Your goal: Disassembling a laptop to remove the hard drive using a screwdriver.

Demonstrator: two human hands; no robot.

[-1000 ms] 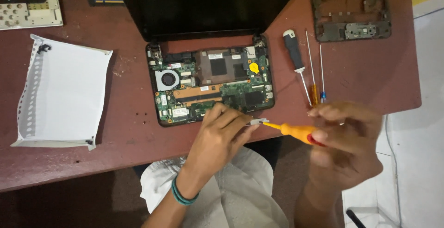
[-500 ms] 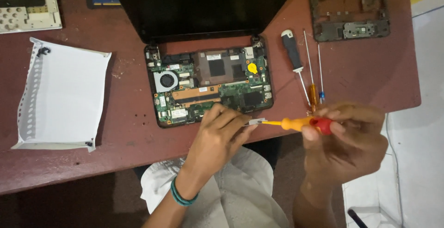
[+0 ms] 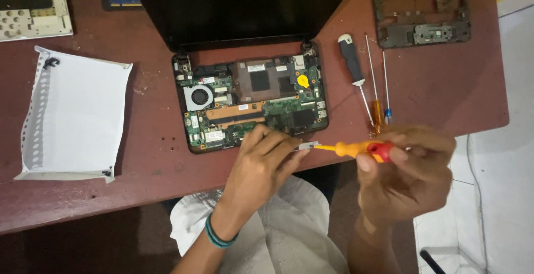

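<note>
Between the 2 hands, just below the opened laptop on the worktop, the left hand pinches a small metal part steady while the right hand grips an orange screwdriver, tip at it.

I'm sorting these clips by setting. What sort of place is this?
Probably a small electronics repair bench. An opened laptop lies with its circuit board bare on a reddish table, spare screwdrivers sit beside it, and the right hand holds an orange screwdriver.
</note>
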